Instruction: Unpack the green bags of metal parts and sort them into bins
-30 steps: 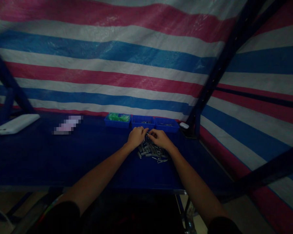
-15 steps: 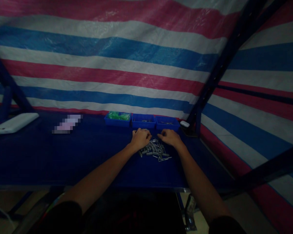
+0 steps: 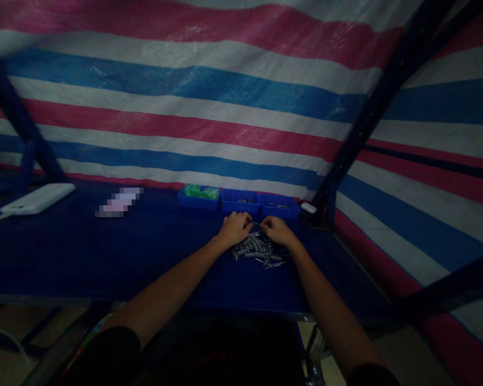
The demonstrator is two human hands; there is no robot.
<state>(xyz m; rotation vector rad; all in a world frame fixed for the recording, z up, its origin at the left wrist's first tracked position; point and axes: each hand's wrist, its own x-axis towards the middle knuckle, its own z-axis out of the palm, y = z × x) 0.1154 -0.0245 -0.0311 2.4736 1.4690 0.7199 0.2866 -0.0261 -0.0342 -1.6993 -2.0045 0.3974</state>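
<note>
A heap of small grey metal cylinders and thin pins (image 3: 257, 251) lies on the dark blue table (image 3: 104, 252). My left hand (image 3: 234, 228) and my right hand (image 3: 277, 230) hover just behind the heap, fingers curled and close together. A thin metal pin (image 3: 256, 223) runs between their fingertips; both hands pinch it. Three small blue bins stand behind the hands: the left bin (image 3: 199, 196) holds green parts, the middle bin (image 3: 240, 201) and the right bin (image 3: 279, 206) hold a few metal pieces.
A white power bank (image 3: 38, 198) with a cable lies at the table's far left. A pinkish blurred item (image 3: 118, 201) lies mid-left. A small white object (image 3: 308, 207) sits by a dark blue frame post (image 3: 362, 123). Striped tarpaulin walls the back and right.
My hands parted half a second ago, the right one reaching towards the right bin; now they are back together above the heap, pinching a pin between them.
</note>
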